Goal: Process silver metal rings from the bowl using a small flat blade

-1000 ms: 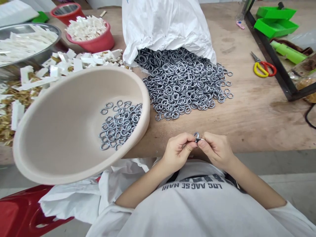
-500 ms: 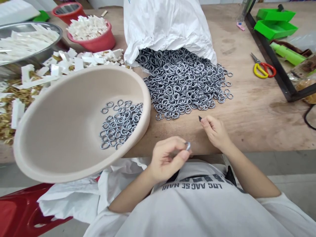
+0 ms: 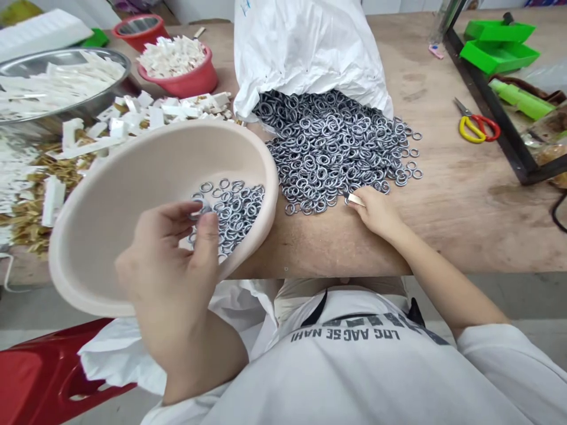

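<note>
My left hand is raised over the beige bowl and pinches one metal ring between thumb and fingertips. Several rings lie in the bowl's right side. My right hand rests on the wooden table at the near edge of the big pile of grey rings. It grips a small pale tool with a dark tip that touches the pile. The pile spills from a white sack.
White plastic pieces litter the left of the table, with a red bowl of them and a steel basin behind. Scissors and green trays lie at the right beyond a black frame bar. A red stool stands below left.
My hands have parted. The left hand carried the ring left and up over the bowl. The right hand reached forward with the small tool to the edge of the ring pile.
</note>
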`<state>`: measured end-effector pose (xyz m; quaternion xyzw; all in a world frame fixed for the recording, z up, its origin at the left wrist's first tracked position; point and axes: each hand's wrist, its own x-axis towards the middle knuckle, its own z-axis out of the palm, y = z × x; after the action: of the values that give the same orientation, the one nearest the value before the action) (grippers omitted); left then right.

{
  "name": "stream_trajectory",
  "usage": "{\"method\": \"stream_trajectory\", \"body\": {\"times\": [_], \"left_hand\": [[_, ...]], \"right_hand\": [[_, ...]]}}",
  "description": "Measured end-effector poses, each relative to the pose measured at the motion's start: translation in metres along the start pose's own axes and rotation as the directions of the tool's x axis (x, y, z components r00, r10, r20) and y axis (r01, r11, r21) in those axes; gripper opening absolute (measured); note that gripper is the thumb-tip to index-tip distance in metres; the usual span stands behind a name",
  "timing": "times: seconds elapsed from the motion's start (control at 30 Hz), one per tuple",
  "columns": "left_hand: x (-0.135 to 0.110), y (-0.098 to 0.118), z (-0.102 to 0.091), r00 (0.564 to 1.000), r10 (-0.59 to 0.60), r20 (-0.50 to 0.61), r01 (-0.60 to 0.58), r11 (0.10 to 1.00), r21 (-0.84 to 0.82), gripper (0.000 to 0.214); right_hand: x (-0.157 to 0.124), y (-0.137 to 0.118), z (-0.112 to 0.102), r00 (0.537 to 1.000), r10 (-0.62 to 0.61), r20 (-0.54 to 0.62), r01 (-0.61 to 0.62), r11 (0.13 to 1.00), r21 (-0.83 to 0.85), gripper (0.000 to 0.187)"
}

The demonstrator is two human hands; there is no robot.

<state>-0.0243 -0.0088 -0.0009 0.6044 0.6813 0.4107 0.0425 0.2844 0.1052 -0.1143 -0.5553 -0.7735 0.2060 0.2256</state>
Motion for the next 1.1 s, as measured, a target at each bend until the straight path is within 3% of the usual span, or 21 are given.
{"method": "stream_trajectory", "body": {"times": [0.07, 0.1, 0.13, 0.17, 0.2, 0.27, 0.33, 0.43, 0.5, 0.57, 0.7, 0.8, 0.9, 1.03, 1.1], "left_hand": [[-0.003, 0.001, 0.007, 0.994, 0.105, -0.017, -0.099, 0.972, 0.212, 0.044], [-0.006, 0.006, 0.015, 0.983, 0.182, -0.016, -0.173, 0.958, 0.228, 0.043], [-0.011, 0.014, 0.025, 0.961, 0.274, -0.047, -0.266, 0.954, 0.136, 0.038], [-0.017, 0.023, 0.037, 0.943, 0.334, -0.006, -0.334, 0.943, -0.009, 0.031], [-0.023, 0.031, 0.05, 0.932, 0.346, 0.111, -0.326, 0.931, -0.167, 0.026], [-0.037, 0.045, 0.076, 0.872, 0.305, 0.383, -0.124, 0.894, -0.43, 0.027], [-0.048, 0.053, 0.099, 0.812, 0.238, 0.532, 0.134, 0.812, -0.567, 0.021], [-0.06, 0.055, 0.119, 0.701, 0.172, 0.693, 0.504, 0.568, -0.651, 0.027], [-0.064, 0.054, 0.123, 0.632, 0.173, 0.755, 0.626, 0.461, -0.629, 0.029], [-0.065, 0.052, 0.123, 0.619, 0.168, 0.767, 0.631, 0.475, -0.613, 0.028], [-0.063, 0.049, 0.12, 0.657, 0.222, 0.721, 0.501, 0.585, -0.637, 0.021], [-0.061, 0.047, 0.119, 0.67, 0.281, 0.687, 0.407, 0.634, -0.657, 0.02], [-0.059, 0.046, 0.119, 0.696, 0.298, 0.654, 0.341, 0.664, -0.665, 0.02], [-0.057, 0.043, 0.12, 0.743, 0.284, 0.606, 0.3, 0.668, -0.681, 0.02], [-0.056, 0.042, 0.121, 0.756, 0.281, 0.591, 0.289, 0.667, -0.687, 0.02]], "right_hand": [[-0.012, -0.007, -0.009, 0.999, 0.037, -0.014, -0.031, 0.952, 0.305, 0.015], [-0.019, -0.012, -0.013, 0.998, 0.064, 0.007, -0.059, 0.869, 0.491, 0.018], [-0.027, -0.019, -0.016, 0.994, 0.093, 0.053, -0.105, 0.745, 0.659, 0.023], [-0.036, -0.027, -0.017, 0.988, 0.103, 0.117, -0.155, 0.607, 0.779, 0.028], [-0.044, -0.035, -0.018, 0.98, 0.104, 0.17, -0.199, 0.479, 0.855, 0.033], [-0.06, -0.049, -0.014, 0.959, 0.105, 0.265, -0.284, 0.271, 0.92, 0.038], [-0.071, -0.058, -0.006, 0.95, 0.096, 0.297, -0.307, 0.112, 0.945, 0.039], [-0.08, -0.062, 0.003, 0.949, 0.095, 0.301, -0.301, -0.014, 0.953, 0.035], [-0.083, -0.059, 0.004, 0.948, 0.106, 0.301, -0.303, 0.002, 0.953, 0.031], [-0.084, -0.057, 0.0, 0.96, 0.141, 0.243, -0.257, 0.091, 0.962, 0.027], [-0.082, -0.056, -0.012, 0.981, 0.132, 0.14, -0.175, 0.308, 0.935, 0.03], [-0.077, -0.055, -0.018, 0.983, 0.115, 0.145, -0.179, 0.383, 0.906, 0.025], [-0.077, -0.053, -0.022, 0.989, 0.148, 0.03, -0.101, 0.501, 0.86, 0.026], [-0.091, -0.053, -0.031, 0.997, -0.02, -0.074, 0.06, 0.81, 0.583, 0.024], [-0.098, -0.055, -0.034, 0.994, -0.1, -0.052, 0.113, 0.891, 0.439, 0.026]]}}
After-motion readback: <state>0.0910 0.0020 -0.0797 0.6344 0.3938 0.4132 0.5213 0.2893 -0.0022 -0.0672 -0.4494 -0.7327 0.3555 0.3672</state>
